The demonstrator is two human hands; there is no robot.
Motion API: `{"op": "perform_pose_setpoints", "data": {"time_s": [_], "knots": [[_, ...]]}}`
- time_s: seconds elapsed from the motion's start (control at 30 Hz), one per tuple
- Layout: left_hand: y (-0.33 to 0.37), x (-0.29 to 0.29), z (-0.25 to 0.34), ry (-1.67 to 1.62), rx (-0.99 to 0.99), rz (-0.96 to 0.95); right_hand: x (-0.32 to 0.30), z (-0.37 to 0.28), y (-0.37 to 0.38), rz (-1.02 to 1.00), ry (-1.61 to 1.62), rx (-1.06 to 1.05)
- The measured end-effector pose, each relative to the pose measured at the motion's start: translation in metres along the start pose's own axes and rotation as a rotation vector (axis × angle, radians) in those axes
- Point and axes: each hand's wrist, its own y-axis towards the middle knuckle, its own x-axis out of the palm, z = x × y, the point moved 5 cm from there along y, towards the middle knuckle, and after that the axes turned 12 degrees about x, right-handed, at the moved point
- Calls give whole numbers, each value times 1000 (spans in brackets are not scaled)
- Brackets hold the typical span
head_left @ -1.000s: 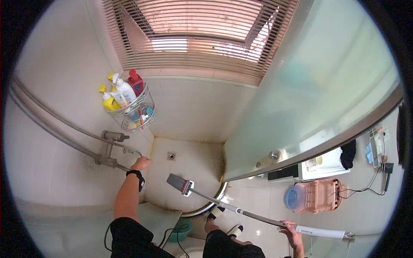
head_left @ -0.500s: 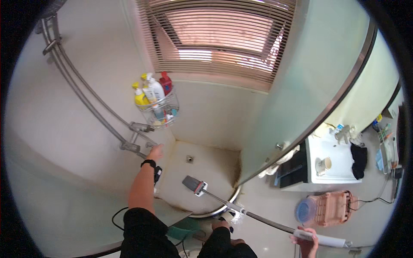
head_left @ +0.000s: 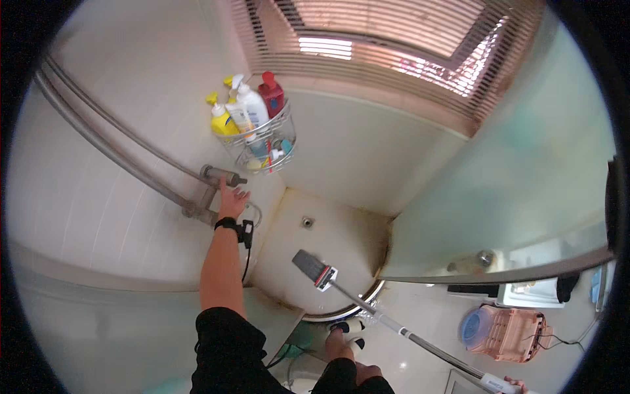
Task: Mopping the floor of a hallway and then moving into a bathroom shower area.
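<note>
My left hand (head_left: 233,201) reaches up to the shower mixer valve (head_left: 222,176) on the left wall, its fingers apart and one of them touching the valve body. A black band with a small dark device is on that wrist. At the lower right edge, my right hand (head_left: 517,384), mostly cut off, is closed on the white grip of a mop (head_left: 430,352). Its long metal pole slants across to a grey mop head (head_left: 308,265) with a red and white clamp, over the shower floor (head_left: 282,243).
A wire corner basket (head_left: 289,121) holds several pump bottles. A floor drain (head_left: 307,222) lies beyond the mop head. Curved frosted glass (head_left: 499,217) stands at right. Past it are a peach plastic basket (head_left: 508,333), a blue basin (head_left: 474,328) and a sink (head_left: 531,293).
My left hand has moved up to the mixer valve and spread its fingers. The right hand and mop grip have shifted toward the lower right edge. The view has turned.
</note>
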Motion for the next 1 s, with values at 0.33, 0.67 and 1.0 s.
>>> {"op": "perform_pose_setpoints", "data": {"time_s": [0.33,0.67,1.0], "knots": [[64,-22,-12,-345,-55,246,11,-17,14,362,7,49],[65,-16,-13,-366,-24,201,7,-19,29,158,96,46],[68,12,-20,-775,80,119,-17,5,10,267,24,-30]]}}
